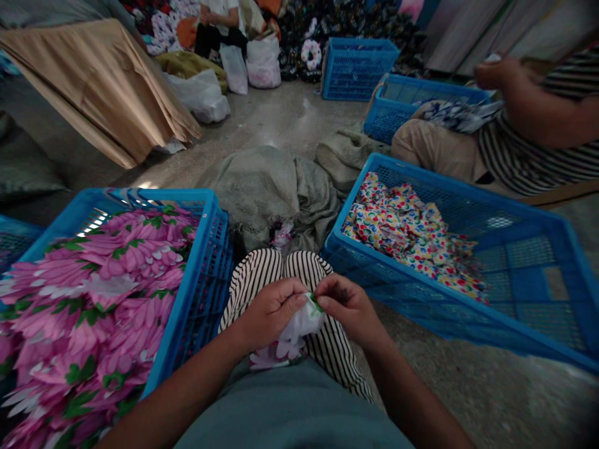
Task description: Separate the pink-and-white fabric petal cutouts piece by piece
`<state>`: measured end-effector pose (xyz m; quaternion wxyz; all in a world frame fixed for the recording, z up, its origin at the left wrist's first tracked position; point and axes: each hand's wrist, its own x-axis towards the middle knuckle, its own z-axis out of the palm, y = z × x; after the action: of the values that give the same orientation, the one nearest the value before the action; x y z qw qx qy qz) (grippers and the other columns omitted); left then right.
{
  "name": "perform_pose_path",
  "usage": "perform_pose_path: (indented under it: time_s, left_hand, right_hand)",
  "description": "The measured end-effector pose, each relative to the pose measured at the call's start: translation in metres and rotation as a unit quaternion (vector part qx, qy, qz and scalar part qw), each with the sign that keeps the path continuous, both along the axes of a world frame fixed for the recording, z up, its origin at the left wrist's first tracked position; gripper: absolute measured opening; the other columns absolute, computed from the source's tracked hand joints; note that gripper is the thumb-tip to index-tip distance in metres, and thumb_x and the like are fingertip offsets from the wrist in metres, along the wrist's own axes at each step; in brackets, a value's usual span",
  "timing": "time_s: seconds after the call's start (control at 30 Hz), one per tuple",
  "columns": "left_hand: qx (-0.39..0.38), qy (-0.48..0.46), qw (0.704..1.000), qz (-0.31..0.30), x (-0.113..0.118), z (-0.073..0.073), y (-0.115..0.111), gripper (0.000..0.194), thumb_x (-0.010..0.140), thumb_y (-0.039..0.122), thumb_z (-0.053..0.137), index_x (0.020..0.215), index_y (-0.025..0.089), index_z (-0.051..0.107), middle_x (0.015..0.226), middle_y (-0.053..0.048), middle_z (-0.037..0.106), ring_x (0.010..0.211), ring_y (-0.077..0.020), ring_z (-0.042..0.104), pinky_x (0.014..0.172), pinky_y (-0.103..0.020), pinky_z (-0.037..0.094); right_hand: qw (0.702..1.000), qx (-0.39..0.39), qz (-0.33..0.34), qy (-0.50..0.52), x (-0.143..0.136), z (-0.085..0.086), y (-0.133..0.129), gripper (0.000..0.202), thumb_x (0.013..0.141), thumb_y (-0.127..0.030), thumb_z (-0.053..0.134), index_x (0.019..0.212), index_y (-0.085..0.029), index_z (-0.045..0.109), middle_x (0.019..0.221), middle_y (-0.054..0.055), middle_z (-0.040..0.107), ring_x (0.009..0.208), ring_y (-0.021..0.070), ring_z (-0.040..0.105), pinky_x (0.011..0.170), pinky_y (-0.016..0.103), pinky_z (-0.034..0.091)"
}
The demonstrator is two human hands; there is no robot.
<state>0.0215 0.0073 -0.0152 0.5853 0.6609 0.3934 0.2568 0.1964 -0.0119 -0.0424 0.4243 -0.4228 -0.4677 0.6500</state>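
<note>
Work in hand: 1 white-and-pink fabric piece point(299, 325) above the wearer's lap, dead ahead at 12 o'clock; looks mid-handling, judged unfinished.
Done/left: can't split it; crate contents could be finished or waiting.
Co-workers: 2; one striped top point(524, 165) at 2 o'clock, one light shirt point(227, 15) at 11.
Blue crates: 5 visible; left crate point(203, 274) at 10 o'clock, right crate point(384, 284) at 2, rear crates point(360, 72) paired at 1, edge crate point(19, 224) at 9, cut off by frame.
Grey sacking point(262, 187): 12 o'clock, past the knees; folds overlap, no firm count.
White bags point(263, 62): at least 3, 11 o'clock.
Print cloth point(402, 231): one heap in right crate; pieces not countable.
Pink petal pieces point(93, 330): dozens by eye, overlapping, left crate.
Hands: 2; left hand point(276, 312) has fingers pinched on the piece's white top, right hand point(349, 308) has fingers pinched at its green bit point(315, 304).
Green bit: 1 seen on the piece, between both hands.
</note>
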Motion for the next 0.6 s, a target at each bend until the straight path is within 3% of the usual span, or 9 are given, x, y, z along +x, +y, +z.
perform_pose_path:
  time_s: [0.17, 0.27, 0.47, 0.6]
  left_hand:
    - [0.042, 0.070, 0.995, 0.057, 0.006, -0.006, -0.004, 0.018, 0.086, 0.029, 0.033, 0.082, 0.018, 0.046, 0.072, 0.001, 0.048, 0.067, -0.0122, 0.046, 0.062, -0.023, 0.036]
    - [0.058, 0.097, 0.989, 0.090, 0.009, -0.009, -0.005, 0.014, 0.086, 0.028, 0.033, 0.084, 0.018, 0.042, 0.074, 0.001, 0.047, 0.068, -0.0131, 0.047, 0.063, -0.025, 0.036]
    - [0.022, 0.104, 0.990, 0.095, 0.015, -0.012, -0.009, 0.018, 0.086, 0.032, 0.030, 0.084, 0.019, 0.042, 0.068, 0.002, 0.046, 0.063, -0.0137, 0.046, 0.059, -0.025, 0.034]
    - [0.022, 0.100, 0.990, 0.096, 0.018, -0.012, -0.010, 0.018, 0.086, 0.033, 0.031, 0.085, 0.019, 0.042, 0.069, 0.001, 0.048, 0.065, -0.0140, 0.047, 0.060, -0.026, 0.034]
  right_hand:
    - [0.999, 0.006, 0.049, -0.010, -0.013, 0.006, 0.002, 0.018, 0.067, -0.012, 0.061, 0.078, -0.019, 0.049, 0.063, -0.006, 0.044, 0.052, 0.0069, 0.036, 0.046, 0.018, 0.028]
    - [0.999, -0.029, 0.014, 0.001, -0.023, 0.001, 0.000, 0.014, 0.066, -0.015, 0.060, 0.076, -0.018, 0.049, 0.062, -0.005, 0.045, 0.050, 0.0065, 0.036, 0.045, 0.018, 0.028]
    - [0.992, -0.062, -0.106, -0.003, -0.029, -0.008, 0.002, 0.009, 0.068, -0.023, 0.058, 0.068, -0.016, 0.052, 0.056, -0.005, 0.046, 0.048, 0.0070, 0.037, 0.044, 0.018, 0.030]
    - [0.985, -0.118, -0.122, 0.039, -0.034, -0.014, 0.000, 0.019, 0.066, -0.028, 0.064, 0.062, -0.017, 0.049, 0.049, -0.007, 0.043, 0.042, 0.0059, 0.035, 0.040, 0.018, 0.027]
